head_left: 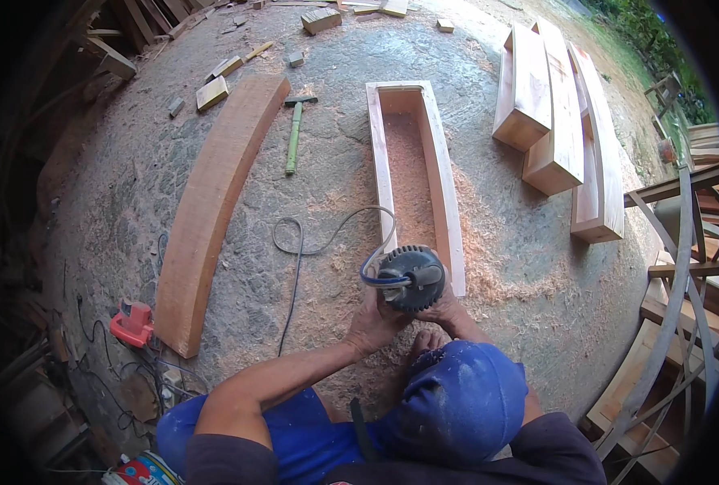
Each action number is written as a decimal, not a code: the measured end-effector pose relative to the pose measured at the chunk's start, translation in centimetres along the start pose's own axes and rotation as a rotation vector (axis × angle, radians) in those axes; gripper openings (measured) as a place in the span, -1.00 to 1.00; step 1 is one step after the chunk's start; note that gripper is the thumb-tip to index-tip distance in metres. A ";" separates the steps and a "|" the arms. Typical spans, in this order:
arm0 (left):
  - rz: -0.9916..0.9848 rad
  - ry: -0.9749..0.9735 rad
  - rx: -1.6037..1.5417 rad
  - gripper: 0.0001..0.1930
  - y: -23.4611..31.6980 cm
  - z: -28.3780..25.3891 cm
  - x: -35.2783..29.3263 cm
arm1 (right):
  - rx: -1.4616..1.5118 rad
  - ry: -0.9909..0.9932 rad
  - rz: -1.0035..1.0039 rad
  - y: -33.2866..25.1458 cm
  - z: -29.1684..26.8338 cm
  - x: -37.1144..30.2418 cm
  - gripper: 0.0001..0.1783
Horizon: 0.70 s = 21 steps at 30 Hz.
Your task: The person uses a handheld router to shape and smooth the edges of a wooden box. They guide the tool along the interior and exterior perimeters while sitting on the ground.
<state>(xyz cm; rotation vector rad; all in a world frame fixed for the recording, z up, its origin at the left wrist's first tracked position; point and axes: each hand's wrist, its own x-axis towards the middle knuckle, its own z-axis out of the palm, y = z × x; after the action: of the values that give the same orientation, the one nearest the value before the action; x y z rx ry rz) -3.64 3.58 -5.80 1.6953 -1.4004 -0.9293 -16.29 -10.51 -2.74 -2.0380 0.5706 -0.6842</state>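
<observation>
A corded power router (pixel 413 279), seen from above with a black ribbed round top, stands at the near end of a long open wooden box (pixel 444 186). My left hand (pixel 373 325) wraps round its left side, and my right hand (pixel 450 314) closes on its right side. The tool hides the box's near end and most of my fingers. Its grey cord (pixel 331 234) loops left over the floor. Reddish shavings (pixel 408 170) lie inside the box and are scattered thickly along its right side.
Left of the box lie a thick curved plank (pixel 218 218) and a green-handled hammer (pixel 293 137). A red power tool (pixel 133 323) sits among tangled cords at lower left. Several similar wooden boxes (pixel 562 145) stand at upper right, timber (pixel 675 356) is piled at right, and offcuts (pixel 321 21) lie at the back.
</observation>
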 end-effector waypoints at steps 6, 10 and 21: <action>0.000 0.109 -0.105 -0.61 2.1 -1.2 1.6 | 0.115 0.003 0.090 1.5 0.5 1.3 -0.02; 0.159 0.008 0.455 -0.17 0.0 -0.6 2.8 | 0.131 -0.014 0.210 3.2 1.0 1.2 -0.01; 0.108 0.245 0.307 0.00 2.3 -0.7 5.1 | 0.062 0.028 0.178 0.7 -0.4 5.1 -0.03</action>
<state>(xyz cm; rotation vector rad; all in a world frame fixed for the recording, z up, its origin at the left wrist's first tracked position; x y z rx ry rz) -3.32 -1.69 -3.78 1.8629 -1.5052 -0.4446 -12.91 -14.28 -1.88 -1.8962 0.7287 -0.6179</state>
